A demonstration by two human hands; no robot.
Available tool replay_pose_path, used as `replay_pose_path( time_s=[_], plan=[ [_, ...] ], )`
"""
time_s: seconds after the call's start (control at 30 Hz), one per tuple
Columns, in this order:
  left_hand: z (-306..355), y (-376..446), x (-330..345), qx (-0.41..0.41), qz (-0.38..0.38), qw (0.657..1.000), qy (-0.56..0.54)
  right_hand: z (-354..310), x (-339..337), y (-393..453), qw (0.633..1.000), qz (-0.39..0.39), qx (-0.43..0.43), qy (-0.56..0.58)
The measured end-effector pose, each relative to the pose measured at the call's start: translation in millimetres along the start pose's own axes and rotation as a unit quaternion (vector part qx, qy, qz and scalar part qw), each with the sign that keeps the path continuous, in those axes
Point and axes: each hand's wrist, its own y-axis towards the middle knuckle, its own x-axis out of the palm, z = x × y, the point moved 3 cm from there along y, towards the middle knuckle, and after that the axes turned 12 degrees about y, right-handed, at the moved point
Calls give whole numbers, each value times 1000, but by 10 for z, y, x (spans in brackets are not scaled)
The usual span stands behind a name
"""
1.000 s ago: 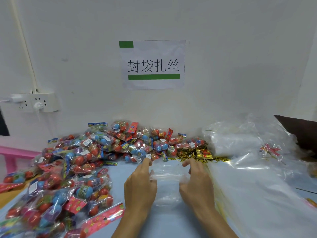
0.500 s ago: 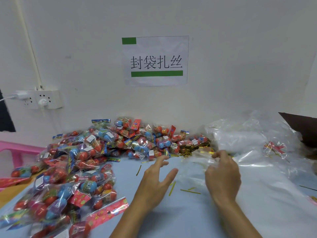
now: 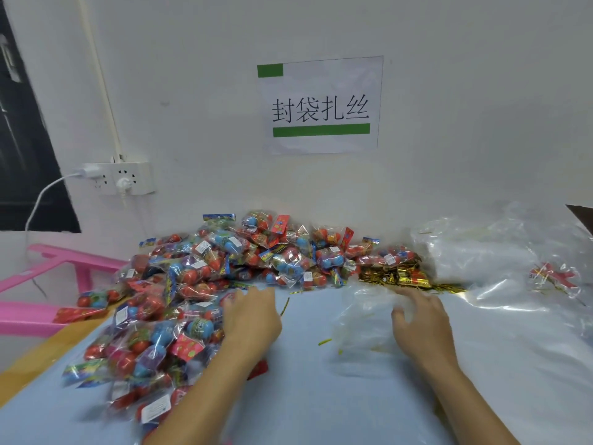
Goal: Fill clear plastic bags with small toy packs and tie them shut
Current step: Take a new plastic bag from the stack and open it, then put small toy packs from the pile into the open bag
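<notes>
A large heap of small toy packs (image 3: 205,284), clear wrappers with red and blue eggs inside, covers the left and back of the light blue table (image 3: 305,399). My left hand (image 3: 253,319) lies on the right edge of this heap with its fingers stretched onto the packs; the motion blur hides any grip. A single clear plastic bag (image 3: 362,319) lies crumpled in the middle of the table. My right hand (image 3: 417,319) holds its right edge, fingers curled over the plastic and thumb spread towards the bag.
Gold twist ties (image 3: 394,277) lie bundled behind the bag, with a few loose ties (image 3: 324,342) on the table. A stack of clear bags (image 3: 487,252) fills the right side. A pink stool (image 3: 48,284) stands left of the table, below a wall socket (image 3: 125,179).
My left hand has let go of the clear bag and moved left onto the toy pack heap. My right hand has kept the bag and carried it slightly right. The view shifted left.
</notes>
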Motion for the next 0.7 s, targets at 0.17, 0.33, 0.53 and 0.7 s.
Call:
replay_pose_path(
  time_s=[0.17, 0.33, 0.53, 0.7],
  plan=[
    [-419, 68, 27, -99, -95, 984, 113, 4, -45, 28, 998, 29, 44, 15],
    [-423, 35, 132, -89, -66, 985, 129, -36, -44, -13, 997, 24, 68, 28],
    [-340, 88, 79, -40, 20, 995, 89, -25, -44, -23, 996, 27, 84, 18],
    [-184, 91, -7, 41, 161, 985, -53, -48, -33, -8, 994, 36, 88, 58]
  ],
)
